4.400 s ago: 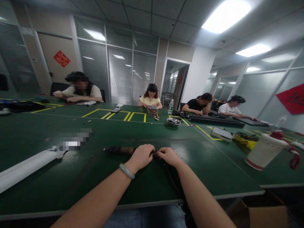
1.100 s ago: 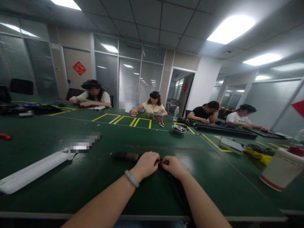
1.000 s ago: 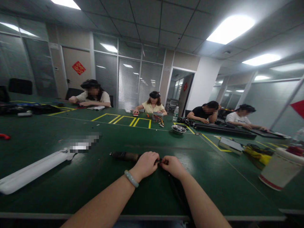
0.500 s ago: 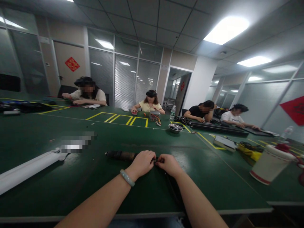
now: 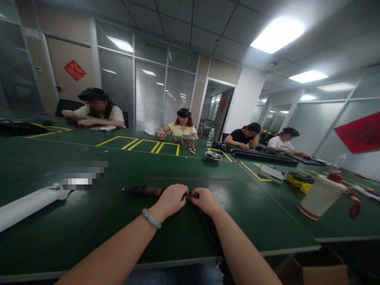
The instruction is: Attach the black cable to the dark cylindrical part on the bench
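A dark, cylindrical electric screwdriver (image 5: 148, 191) lies on the green table, its narrow metal tip pointing left. Around its right-hand part wraps my left hand (image 5: 173, 200), which has a pale green bangle (image 5: 151, 218) at the wrist. Close beside it, the closed fingertips of my right hand (image 5: 204, 200) pinch at the tool's rear end, where a black cable (image 5: 209, 227) seems to join. The exact join is hidden by my fingers. From there the cable runs down toward the table's near edge, partly behind my right forearm.
At left lies a long white object (image 5: 32, 208). A metal bowl (image 5: 213, 157) with small dark parts stands farther off. A white cup (image 5: 322, 196) with a red lid and a silver box (image 5: 271, 173) are at right. Several people work across the table (image 5: 118, 233).
The view has turned slightly right, so things appear shifted left. My hands keep their hold at the tool's rear end, fingertips still close together.
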The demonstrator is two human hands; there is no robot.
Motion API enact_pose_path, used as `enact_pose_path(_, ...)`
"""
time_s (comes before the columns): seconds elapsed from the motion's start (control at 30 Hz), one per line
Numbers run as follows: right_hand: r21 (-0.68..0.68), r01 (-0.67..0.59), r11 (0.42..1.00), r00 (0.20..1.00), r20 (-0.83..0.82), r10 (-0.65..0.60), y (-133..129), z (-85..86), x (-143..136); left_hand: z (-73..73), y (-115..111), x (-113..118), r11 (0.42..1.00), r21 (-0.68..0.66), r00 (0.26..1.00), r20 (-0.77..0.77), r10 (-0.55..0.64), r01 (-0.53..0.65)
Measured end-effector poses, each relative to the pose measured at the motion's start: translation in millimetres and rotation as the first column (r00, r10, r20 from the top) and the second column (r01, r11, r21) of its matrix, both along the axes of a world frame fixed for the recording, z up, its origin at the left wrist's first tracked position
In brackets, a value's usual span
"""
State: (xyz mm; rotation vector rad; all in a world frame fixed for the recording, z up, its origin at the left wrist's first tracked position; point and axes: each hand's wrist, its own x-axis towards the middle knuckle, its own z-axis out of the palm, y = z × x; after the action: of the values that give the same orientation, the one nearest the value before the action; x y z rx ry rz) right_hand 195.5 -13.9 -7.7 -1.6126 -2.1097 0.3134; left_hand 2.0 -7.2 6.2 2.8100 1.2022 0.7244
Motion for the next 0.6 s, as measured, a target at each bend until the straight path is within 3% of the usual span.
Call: enact_pose_path(0.6,-0.003,0.008,1.0,1.0,0.013,-0.008,-2.0,3.4,-0.7,0.9,-1.2,-0.7,1.0,-0.021,1.0,0.019,-0.006,0.006)
